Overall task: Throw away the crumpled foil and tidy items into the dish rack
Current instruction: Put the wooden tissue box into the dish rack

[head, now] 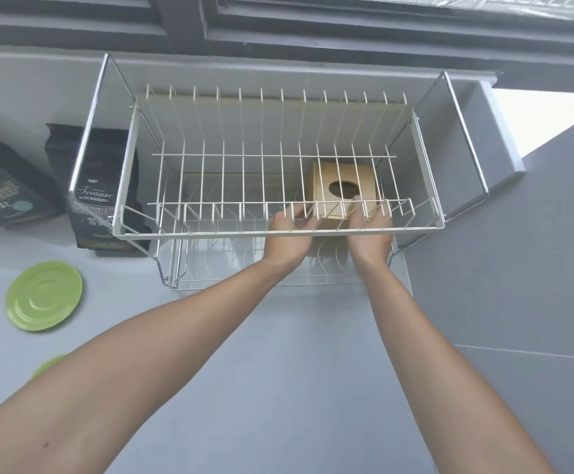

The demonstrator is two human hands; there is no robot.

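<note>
Nearest us, both forearms run up from the bottom edge over the grey counter (278, 371), with a green saucer (44, 295) lying flat at left and a second green edge (48, 366) peeking out from behind our left forearm. Further in, our left hand (287, 237) and right hand (369, 234) reach under the front rail of the upper tier of the dish rack (278, 232) and bracket a small wooden tissue box (342, 193), one hand per side. Fingers on both are loosely curled and slightly spread against the box's lower front corners; whether we're clamping it or merely touching, we can't tell through the wires. The box sits in the rack's lower level, right of centre, directly ahead of the hands, round opening facing up toward us, roughly cubic so no real long axis. The right hand is marginally closer to the box centre; the left sits at its left edge. Our read: the box is being seated, and the next move is letting go and backing straight out under the rail. No crumpled foil in view. Behind, left of the rack, two dark coffee bags (102, 189): the nearer reads "Treasure", remaining print not legible. Window frame (312, 25) at the far back.
</note>
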